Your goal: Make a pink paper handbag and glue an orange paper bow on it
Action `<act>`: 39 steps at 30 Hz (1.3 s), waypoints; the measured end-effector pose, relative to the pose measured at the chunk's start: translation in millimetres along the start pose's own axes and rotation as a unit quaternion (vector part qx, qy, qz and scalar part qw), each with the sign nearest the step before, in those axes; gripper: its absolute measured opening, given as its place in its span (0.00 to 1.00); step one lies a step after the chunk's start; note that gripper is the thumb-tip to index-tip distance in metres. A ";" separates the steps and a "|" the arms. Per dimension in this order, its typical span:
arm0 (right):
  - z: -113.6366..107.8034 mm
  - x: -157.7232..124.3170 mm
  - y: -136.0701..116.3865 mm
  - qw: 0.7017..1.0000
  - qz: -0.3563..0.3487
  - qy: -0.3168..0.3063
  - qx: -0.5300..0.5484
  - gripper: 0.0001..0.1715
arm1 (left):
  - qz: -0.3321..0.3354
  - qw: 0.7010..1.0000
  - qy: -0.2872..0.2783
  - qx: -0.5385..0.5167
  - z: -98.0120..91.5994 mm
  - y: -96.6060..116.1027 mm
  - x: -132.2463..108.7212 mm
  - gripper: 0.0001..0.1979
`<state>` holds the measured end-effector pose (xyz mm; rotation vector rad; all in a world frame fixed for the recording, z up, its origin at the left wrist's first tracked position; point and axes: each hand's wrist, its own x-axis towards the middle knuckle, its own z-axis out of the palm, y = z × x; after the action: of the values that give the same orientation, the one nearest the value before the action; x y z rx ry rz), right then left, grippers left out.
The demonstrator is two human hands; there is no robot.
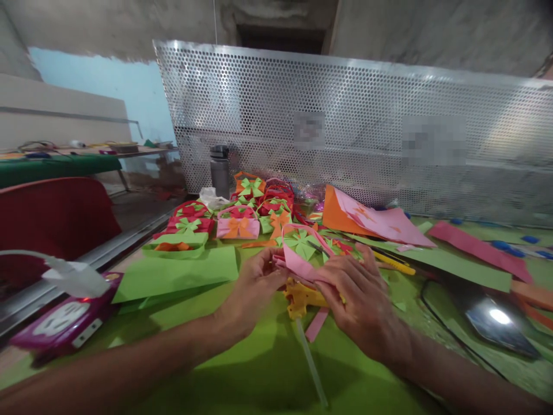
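A folded pink paper piece with a curved strip handle, like a small paper bag (298,264), is held between both hands above the table. My left hand (254,285) pinches its left end between thumb and fingers. On the right, my right hand (358,294) is closed over the other end, its fingers hiding part of the paper. Right below the paper lies a yellow glue gun (298,300), a clear glue stick (311,363) reaching from its back toward me. A short pink paper strip (317,324) rests beside the gun.
Several paper bags with bows (237,226) stand behind my hands, near a dark bottle (220,173). Green paper (181,274) and a purple power strip (64,320) lie left. To the right are pink sheets (384,222), a yellow cutter (394,263) and a dark shiny device (496,320).
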<state>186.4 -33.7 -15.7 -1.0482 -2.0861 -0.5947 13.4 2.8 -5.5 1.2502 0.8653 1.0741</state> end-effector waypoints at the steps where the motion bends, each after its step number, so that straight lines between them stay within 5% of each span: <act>1: 0.1 -0.7 -0.6 1.000 -0.003 -0.001 0.000 0.10 | 0.009 1.000 0.006 -0.010 0.4 -0.9 0.0 0.10; 26: 0.6 -3.4 0.8 0.998 -0.044 -0.017 -0.028 0.12 | -0.019 0.999 0.028 -0.033 4.4 -3.2 -1.4 0.08; 33: 8.6 -2.1 1.4 1.000 -0.007 -0.018 -0.004 0.07 | -0.008 1.000 0.026 -0.007 6.2 -1.6 -4.3 0.07; 39: 8.2 2.7 7.9 0.995 0.065 0.056 0.047 0.03 | 0.058 0.998 0.008 -0.025 -0.2 4.7 -3.6 0.16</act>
<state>188.5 -22.5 -18.2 -1.0630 -1.9128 -0.4762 11.4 -0.7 -1.0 1.2640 0.7805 1.1922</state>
